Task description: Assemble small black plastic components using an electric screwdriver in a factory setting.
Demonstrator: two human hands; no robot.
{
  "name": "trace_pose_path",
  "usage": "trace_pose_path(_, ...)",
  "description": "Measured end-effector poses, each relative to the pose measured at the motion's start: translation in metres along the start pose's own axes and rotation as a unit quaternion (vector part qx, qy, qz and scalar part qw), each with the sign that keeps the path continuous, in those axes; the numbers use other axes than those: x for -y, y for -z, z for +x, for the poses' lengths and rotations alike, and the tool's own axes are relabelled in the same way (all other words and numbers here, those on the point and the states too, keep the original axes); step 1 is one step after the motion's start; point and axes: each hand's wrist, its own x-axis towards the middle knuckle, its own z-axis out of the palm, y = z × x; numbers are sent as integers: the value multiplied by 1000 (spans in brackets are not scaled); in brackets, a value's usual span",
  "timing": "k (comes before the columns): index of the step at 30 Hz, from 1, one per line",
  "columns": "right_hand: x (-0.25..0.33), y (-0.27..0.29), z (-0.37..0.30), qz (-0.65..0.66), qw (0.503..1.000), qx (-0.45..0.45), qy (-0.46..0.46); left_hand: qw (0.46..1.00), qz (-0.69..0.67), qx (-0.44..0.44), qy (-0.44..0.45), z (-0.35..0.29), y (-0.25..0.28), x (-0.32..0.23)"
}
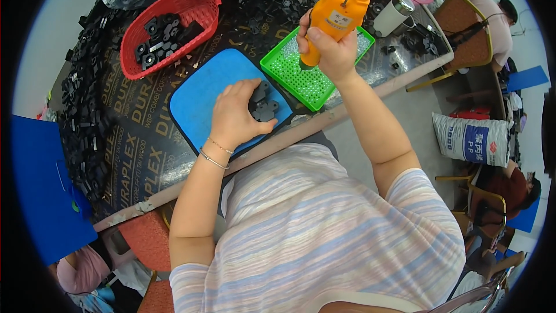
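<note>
My right hand (330, 46) is wrapped round an orange electric screwdriver (341, 14), held upright with its tip pointing down over a green perforated tray (310, 84). Small silvery pieces, too tiny to make out, lie in the tray's far part. On a blue mat (200, 90) to the left, my left hand (234, 110) curls its fingers and thumb round black plastic parts (264, 104). Part of these is hidden under the fingers.
A red basket (130, 61) of black parts stands at the far left. Loose black parts (87, 139) cover the table's left and back. A white cup (394, 14) stands right of the tray. Other people sit at the right and lower left.
</note>
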Motion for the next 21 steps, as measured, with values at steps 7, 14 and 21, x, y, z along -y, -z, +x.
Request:
trace_pose_path(7, 0, -2, 0, -3, 1000, -5, 9, 1000, 2, -1, 0, -1, 0, 1)
trace_pose_path(14, -1, -1, 2, -6, 1000, 3, 9, 1000, 2, 0, 1, -1, 0, 1)
trace_pose_path(21, -1, 1, -1, 0, 1000, 10, 10, 1000, -2, -6, -3, 0, -1, 1)
